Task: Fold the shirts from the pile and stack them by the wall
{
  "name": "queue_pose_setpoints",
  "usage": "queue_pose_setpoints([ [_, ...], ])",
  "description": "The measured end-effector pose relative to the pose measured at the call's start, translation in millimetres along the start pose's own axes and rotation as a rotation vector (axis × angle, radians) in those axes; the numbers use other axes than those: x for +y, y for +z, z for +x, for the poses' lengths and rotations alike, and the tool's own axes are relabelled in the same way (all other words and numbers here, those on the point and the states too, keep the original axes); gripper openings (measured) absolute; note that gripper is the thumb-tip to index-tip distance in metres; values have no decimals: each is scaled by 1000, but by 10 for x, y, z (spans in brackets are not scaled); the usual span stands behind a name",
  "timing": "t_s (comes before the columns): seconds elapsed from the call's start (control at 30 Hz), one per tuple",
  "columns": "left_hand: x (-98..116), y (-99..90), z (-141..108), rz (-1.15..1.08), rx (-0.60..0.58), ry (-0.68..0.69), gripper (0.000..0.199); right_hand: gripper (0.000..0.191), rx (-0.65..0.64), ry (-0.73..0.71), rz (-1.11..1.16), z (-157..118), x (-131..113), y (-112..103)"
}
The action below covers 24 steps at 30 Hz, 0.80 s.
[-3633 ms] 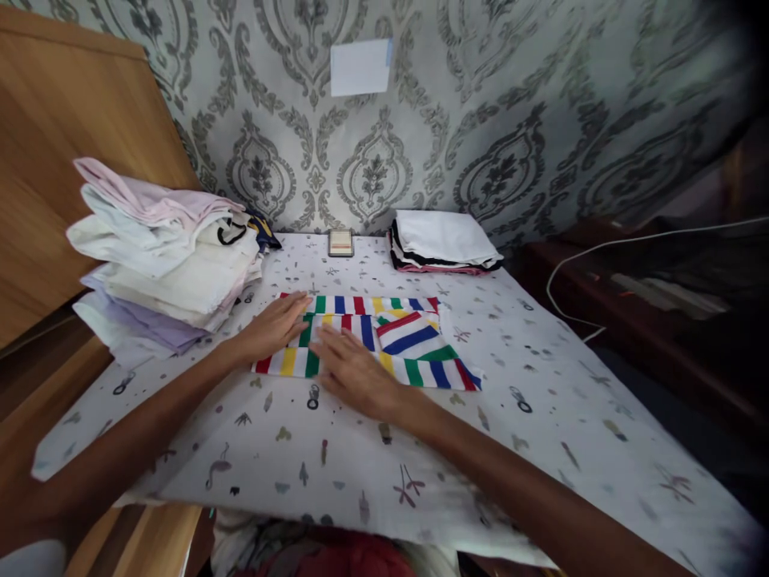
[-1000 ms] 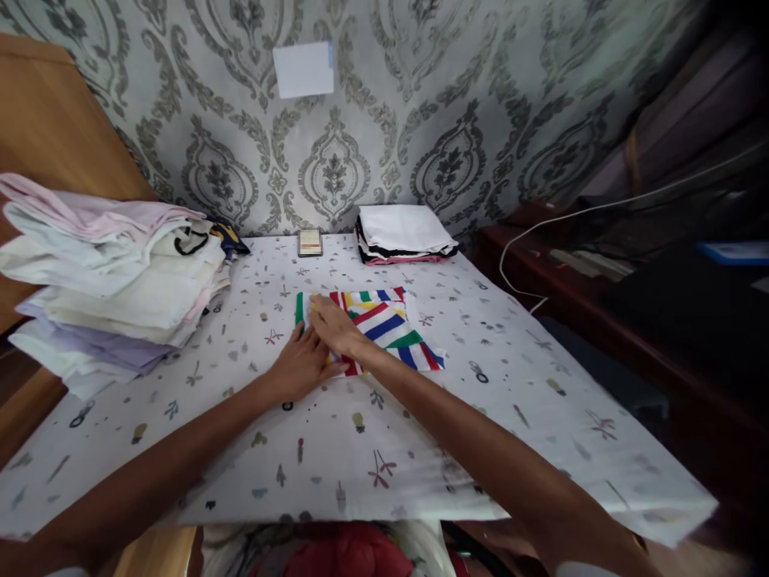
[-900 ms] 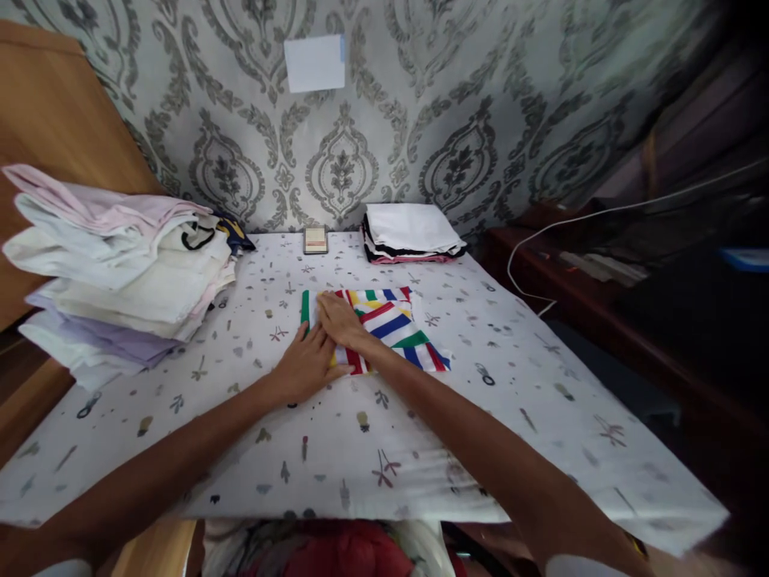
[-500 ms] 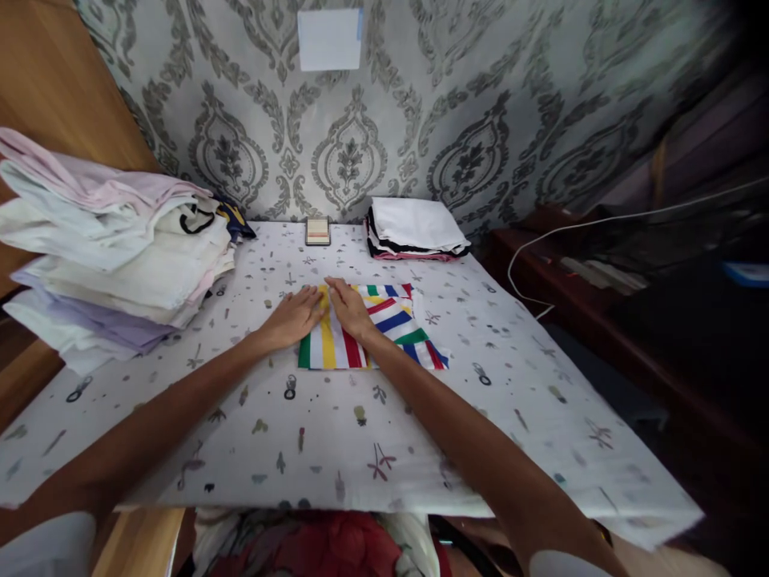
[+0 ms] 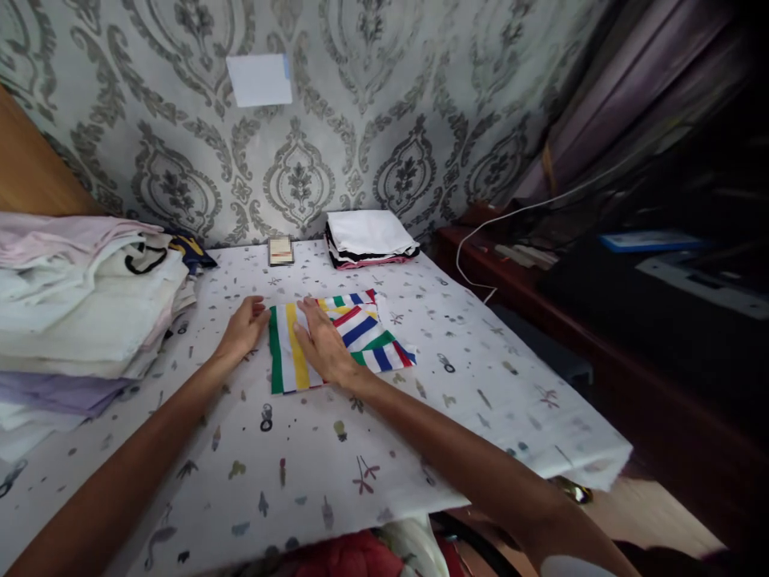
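A piece of cloth (image 5: pixel 363 330) with green, white, yellow, red and blue stripes lies folded flat on the table. My right hand (image 5: pixel 324 343) rests on it with the palm down and the fingers stretched out, covering its middle. Just beyond the cloth's left green edge is my left hand (image 5: pixel 245 327), its fingers slightly bent and apart, with nothing in them. Whether its fingertips touch the cloth edge I cannot tell.
A tall pile of light clothes (image 5: pixel 78 296) stands on the left of the patterned tablecloth (image 5: pixel 300 457). Toward the wall are a small framed card (image 5: pixel 280 251) and a folded white stack (image 5: pixel 372 234). A white cable (image 5: pixel 510 213) hangs over dark red furniture (image 5: pixel 469 240) at right.
My left hand has slid off the striped cloth to its left side. My right hand stays on the cloth, lying flatter. The view has turned rightward.
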State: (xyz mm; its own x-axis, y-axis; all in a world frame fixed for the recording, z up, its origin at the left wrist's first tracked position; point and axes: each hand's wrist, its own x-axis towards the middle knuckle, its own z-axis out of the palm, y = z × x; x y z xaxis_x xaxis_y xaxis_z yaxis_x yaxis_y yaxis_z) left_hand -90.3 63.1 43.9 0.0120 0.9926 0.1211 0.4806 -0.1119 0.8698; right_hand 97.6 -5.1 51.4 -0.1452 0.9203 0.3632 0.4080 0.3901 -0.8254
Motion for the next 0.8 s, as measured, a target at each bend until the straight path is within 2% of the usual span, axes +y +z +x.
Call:
queue_pose_setpoints([
  [0.1, 169, -55, -87, -342, 15, -269, 33, 59, 134, 246, 209, 145, 144, -94],
  [0.17, 267, -121, -192, -507, -65, -380, 28, 63, 240, 372, 381, 278, 275, -130],
  [0.3, 380, -186, -392, -590, -334, -542, 18, 64, 389, 495, 703, 473, 504, -107],
  [0.37, 430, -127, -450, -570, -364, -583, 21, 60, 426, 518, 822, 510, 562, -77],
  [0.47, 552, 25, -466, -582, -299, -571, 31, 57, 442, 505, 898, 509, 571, -65],
  [0.57, 733, 152, -411, -644, -266, -478, 38, 56, 424, 493, 914, 483, 524, -122],
  [0.7, 1013, 345, -296, -604, -314, -308, 36, 54, 403, 457, 925, 418, 457, -303],
  [0.8, 1192, 628, -248, -592, -370, -212, 33, 65, 322, 401, 885, 310, 467, -471],
])
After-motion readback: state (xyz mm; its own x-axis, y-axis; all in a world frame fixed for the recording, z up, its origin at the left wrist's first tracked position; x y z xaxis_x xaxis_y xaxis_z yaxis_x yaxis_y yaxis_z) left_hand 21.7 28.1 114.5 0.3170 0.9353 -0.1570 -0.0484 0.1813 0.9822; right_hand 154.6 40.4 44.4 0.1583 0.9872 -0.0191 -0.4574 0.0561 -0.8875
